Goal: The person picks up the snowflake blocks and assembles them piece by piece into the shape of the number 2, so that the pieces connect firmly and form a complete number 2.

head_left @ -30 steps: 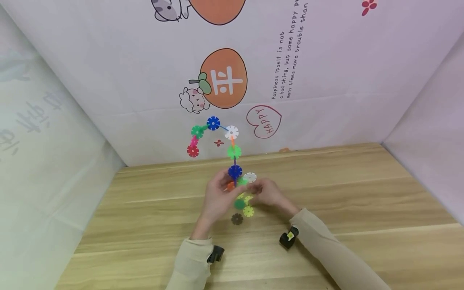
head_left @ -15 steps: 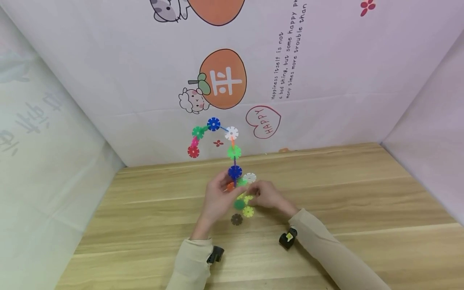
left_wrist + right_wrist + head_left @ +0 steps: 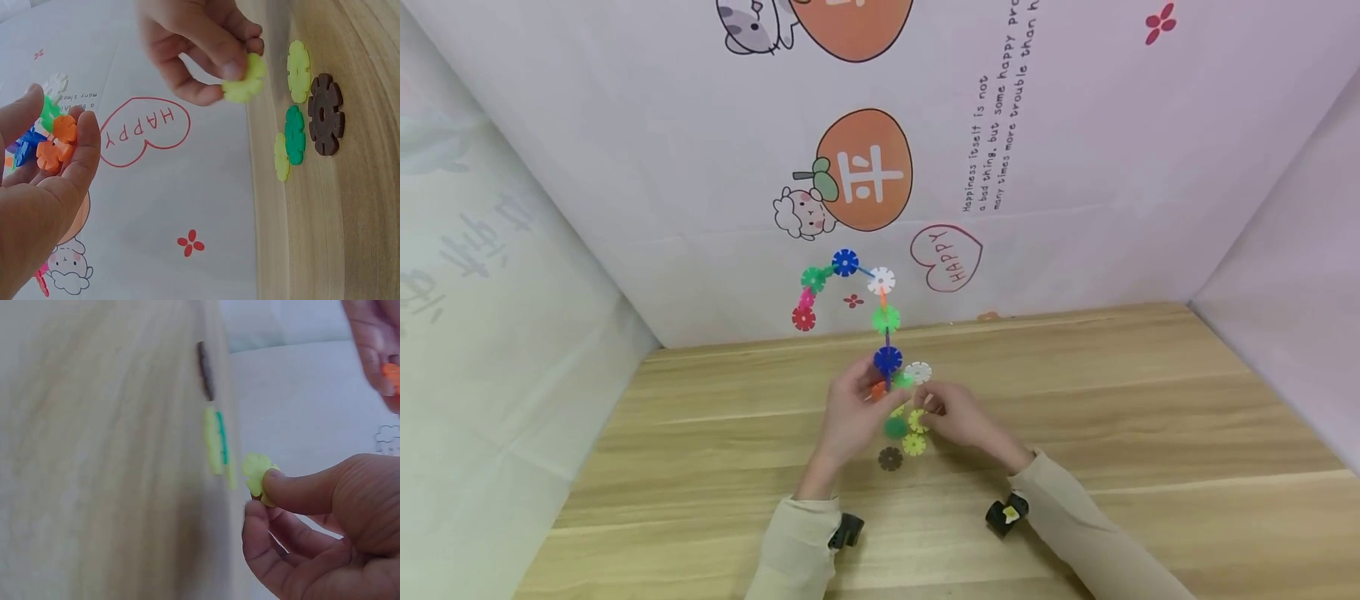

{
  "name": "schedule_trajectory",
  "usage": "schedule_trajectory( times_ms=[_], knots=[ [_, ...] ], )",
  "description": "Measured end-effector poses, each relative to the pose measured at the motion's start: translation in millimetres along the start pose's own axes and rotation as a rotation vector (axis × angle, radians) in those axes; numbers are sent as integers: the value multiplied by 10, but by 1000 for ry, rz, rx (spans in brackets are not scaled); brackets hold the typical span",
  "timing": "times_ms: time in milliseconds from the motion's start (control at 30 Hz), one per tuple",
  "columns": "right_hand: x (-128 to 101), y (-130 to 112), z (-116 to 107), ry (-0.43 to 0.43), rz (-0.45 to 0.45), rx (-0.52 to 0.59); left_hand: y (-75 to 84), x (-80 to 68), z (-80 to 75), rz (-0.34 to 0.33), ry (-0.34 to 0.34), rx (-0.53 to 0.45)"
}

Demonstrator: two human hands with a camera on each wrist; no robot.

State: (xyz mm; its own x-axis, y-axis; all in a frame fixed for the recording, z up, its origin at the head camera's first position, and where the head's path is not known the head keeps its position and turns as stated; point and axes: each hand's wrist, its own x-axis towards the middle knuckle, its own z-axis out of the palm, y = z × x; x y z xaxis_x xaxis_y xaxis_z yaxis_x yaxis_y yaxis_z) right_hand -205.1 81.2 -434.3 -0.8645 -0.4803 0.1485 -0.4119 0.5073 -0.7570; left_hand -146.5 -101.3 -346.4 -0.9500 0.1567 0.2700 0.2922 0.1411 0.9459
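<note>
My left hand (image 3: 853, 412) holds the lower end of a chain of coloured snowflake discs. The chain rises from a dark blue disc (image 3: 887, 360) by the fingers, curving over to a red disc (image 3: 803, 318). In the left wrist view, orange discs (image 3: 55, 153) lie in the curled left fingers, with a green disc (image 3: 49, 114) and a white disc (image 3: 57, 84) behind. My right hand (image 3: 958, 417) pinches a yellow snowflake disc (image 3: 250, 81) between thumb and fingers. That disc is apart from the chain and above the table.
Loose discs lie on the wooden table (image 3: 1075, 400) below the hands: a brown disc (image 3: 326, 115), a green disc (image 3: 294, 134) and two yellow ones. A printed white cloth (image 3: 1075, 208) hangs behind the table, and further cloth stands at both sides.
My right hand has drawn slightly down and away from the left hand, with the yellow disc in its fingers. The left hand keeps its hold on the chain. The head view has shifted a little.
</note>
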Motion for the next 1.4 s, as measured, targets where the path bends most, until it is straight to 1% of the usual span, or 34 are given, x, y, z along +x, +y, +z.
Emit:
schedule_trajectory(
  times_ms=[100, 167, 267, 300, 333, 467, 567, 700, 833, 1000, 1133, 1400],
  knots=[
    [-33, -50, -36, 60, -18, 75, 4, -7, 4, -22, 6, 3],
    [-49, -96, -74, 101, -19, 151, 6, -9, 4, -32, 9, 4],
    [-76, -176, -156, 171, -10, 242, -10, 0, 5, -27, 5, 13],
    [-88, -207, -189, 197, 5, 267, -20, 7, 8, -22, 3, 15],
    [-99, -236, -224, 223, 10, 282, -35, 13, 10, -19, 2, 15],
    [-130, -332, -353, 317, 5, 296, -186, 58, 17, -35, 12, -8],
    [-144, -380, -421, 359, -15, 315, -296, 86, 14, -47, 19, -36],
    [-155, -388, -470, 375, -69, 318, -351, 94, 7, -40, 5, -47],
    [-168, -378, -496, 393, -143, 264, -375, 92, 3, -25, -16, -32],
    [-158, -355, -502, 411, -271, 206, -390, 86, -5, -3, -42, -13],
    [-141, -335, -497, 415, -357, 198, -391, 77, -12, -6, -53, -7],
    [-137, -294, -510, 382, -435, 198, -386, 74, -4, -4, -89, -38]
  ],
)
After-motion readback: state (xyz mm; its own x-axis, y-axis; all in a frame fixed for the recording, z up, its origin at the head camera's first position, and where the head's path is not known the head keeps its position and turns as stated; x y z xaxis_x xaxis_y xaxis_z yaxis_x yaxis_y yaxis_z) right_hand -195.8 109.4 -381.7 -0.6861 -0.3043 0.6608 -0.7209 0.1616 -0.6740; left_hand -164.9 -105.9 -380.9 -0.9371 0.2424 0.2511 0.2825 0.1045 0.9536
